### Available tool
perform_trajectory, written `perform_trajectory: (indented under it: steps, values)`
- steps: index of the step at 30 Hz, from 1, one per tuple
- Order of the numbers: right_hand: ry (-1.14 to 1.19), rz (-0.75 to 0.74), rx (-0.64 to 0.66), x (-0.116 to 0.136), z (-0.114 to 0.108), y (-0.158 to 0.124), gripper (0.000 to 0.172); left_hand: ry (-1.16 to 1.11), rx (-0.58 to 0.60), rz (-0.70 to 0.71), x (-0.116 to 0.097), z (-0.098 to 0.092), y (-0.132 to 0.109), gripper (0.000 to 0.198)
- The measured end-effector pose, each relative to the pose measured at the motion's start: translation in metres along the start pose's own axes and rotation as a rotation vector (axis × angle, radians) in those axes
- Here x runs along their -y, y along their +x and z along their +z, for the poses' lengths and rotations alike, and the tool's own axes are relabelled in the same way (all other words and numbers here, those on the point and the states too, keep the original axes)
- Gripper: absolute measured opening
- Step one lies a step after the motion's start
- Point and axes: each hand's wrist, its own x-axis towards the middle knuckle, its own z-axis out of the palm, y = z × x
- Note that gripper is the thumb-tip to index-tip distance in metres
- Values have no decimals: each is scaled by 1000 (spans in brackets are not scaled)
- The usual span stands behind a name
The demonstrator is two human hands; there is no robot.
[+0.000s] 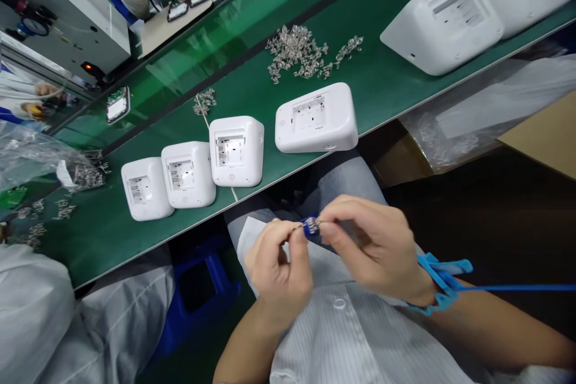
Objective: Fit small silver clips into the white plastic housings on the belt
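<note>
Above my lap, both hands meet at a small blue and silvery metal part (310, 227), too small to make out its kind. My left hand (281, 264) pinches its left side between thumb and finger. From the right, my right hand (371, 246) is closed on it with the fingertips, a blue strap around that wrist. Just beyond my hands, a white plastic housing (321, 117) with a recessed compartment lies on the green bench. Another white housing (236, 153) sits left of it. Behind them is a pile of small metal contact pieces (297, 51).
Two more housings (189, 174) stand farther left, and others (454, 24) at the right. A smaller heap of metal pieces (204, 101) lies near the glass divider (243, 24). Co-workers sit at left and across the bench. A blue stool (202, 282) and a cardboard box (540, 132) are below.
</note>
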Motion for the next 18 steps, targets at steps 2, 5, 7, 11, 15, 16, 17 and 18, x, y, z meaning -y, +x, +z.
perform_trajectory:
  steps: [2,5,7,11,15,16,17,18]
  values:
    - [4,4,-2,1,0,1,12,5,-5,-23,-1,-1,1,13]
    - [14,9,-15,3,1,2,12,13,-2,-5,-2,-1,2,12]
    - [14,13,-26,3,2,2,11,28,-13,27,-3,-1,3,12]
    - [23,30,-29,3,2,2,11,29,0,25,-3,0,4,12]
    - [58,93,-55,1,0,3,12,-82,1,-120,-2,-1,4,7]
    - [90,111,-63,0,-1,3,13,-152,21,-182,-1,-2,5,10]
    - [129,132,-71,-1,-1,2,15,-228,40,-259,-1,-3,5,14]
    - [170,153,-69,-2,-1,2,16,-299,59,-348,0,-4,6,18]
